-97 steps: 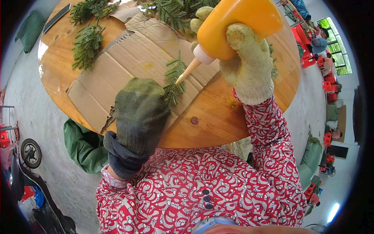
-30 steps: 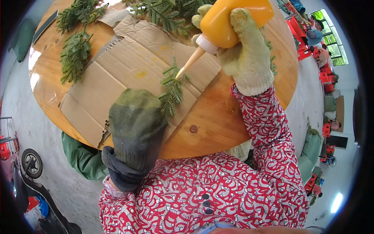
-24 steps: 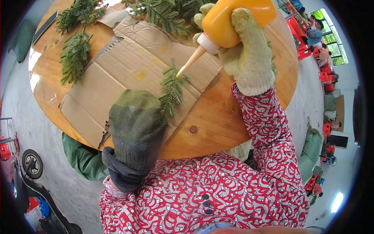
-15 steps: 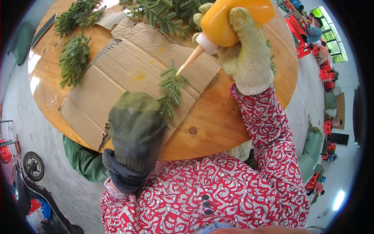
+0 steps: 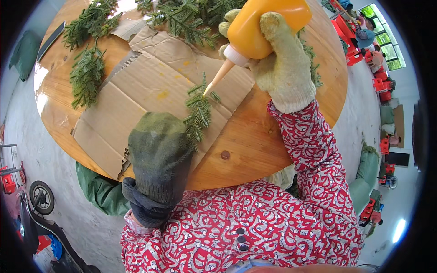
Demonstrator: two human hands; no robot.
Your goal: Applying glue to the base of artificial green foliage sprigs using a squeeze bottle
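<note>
Since the earliest frame, the nozzle [image 5: 217, 82] has shifted toward the far end of the green sprig [image 5: 198, 114], which lies on the cardboard [image 5: 120, 95]. The right hand [image 5: 283, 68] holds the orange bottle [image 5: 268, 27]; the left hand [image 5: 160, 145] hides its grip, so its state cannot be told. For control, steady the sprig and slant the nozzle lightly.

You wear a green-and-dark-grey left glove [image 5: 160, 148] with a rolled cuff [image 5: 144, 204], a cream right glove [image 5: 287, 73] and a red-and-white patterned top [image 5: 205, 218] with dark buttons [image 5: 241, 239].
</note>
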